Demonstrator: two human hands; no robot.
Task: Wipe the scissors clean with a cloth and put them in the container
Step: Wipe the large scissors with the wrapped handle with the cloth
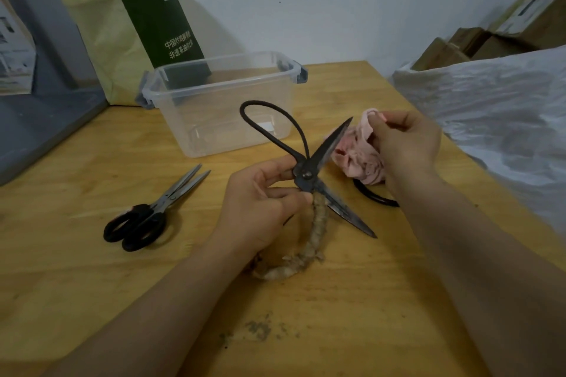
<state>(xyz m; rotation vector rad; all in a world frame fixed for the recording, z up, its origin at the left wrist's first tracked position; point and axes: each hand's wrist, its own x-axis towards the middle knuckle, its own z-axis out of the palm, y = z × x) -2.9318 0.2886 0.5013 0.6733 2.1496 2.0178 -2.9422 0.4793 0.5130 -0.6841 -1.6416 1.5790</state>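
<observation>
My left hand (260, 199) grips dark iron scissors (306, 168) near their pivot, above the table. The blades are spread wide, one pointing up right, the other down right. One loop handle rises toward the container; the other, wrapped in frayed tan cloth, hangs below my hand. My right hand (404, 144) holds a crumpled pink cloth (358, 159) right beside the upper blade. A clear plastic container (284, 119) with grey latches stands behind, open, with nothing visible inside. A second pair of scissors (153, 211), steel with black handles, lies shut on the table to the left.
A dark loop (373, 197), perhaps another scissor handle, lies under my right wrist. A yellow and green paper bag (128, 34) leans on the wall behind the container. White plastic sheeting (496, 119) and cardboard boxes (477, 43) border the right edge. Grey smudges (257, 330) mark the wooden table (92, 269).
</observation>
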